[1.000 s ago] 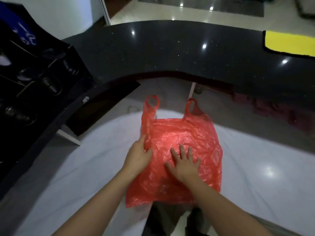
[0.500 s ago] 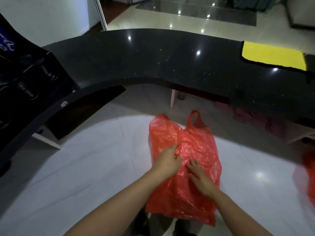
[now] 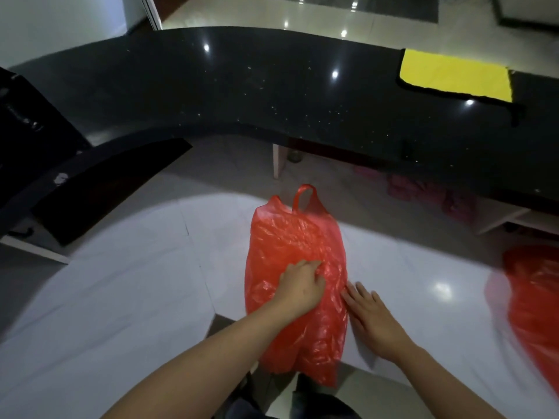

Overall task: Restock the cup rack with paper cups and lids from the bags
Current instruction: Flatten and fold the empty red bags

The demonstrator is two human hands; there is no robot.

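A flat, empty-looking red plastic bag [image 3: 298, 249] lies folded lengthwise on the white counter [image 3: 121, 297], handles pointing away from me. My left hand [image 3: 301, 285] rests on the middle of the bag, fingers bent and pressing the folded layer down. My right hand [image 3: 370, 313] lies flat on the counter at the bag's right edge, fingers straight and touching the plastic. A second red bag [image 3: 535, 303] shows blurred at the right edge. No cups, lids or rack are visible.
A curved black raised countertop [image 3: 272, 95] runs across the back, with a yellow cloth [image 3: 456, 75] on its right part. Dark equipment [image 3: 27, 128] stands at the far left. A black panel [image 3: 106, 189] slopes under the counter at left.
The bag went from spread flat to folded narrow lengthwise. My left hand moved right over the fold; my right hand slid off to the bag's right edge.
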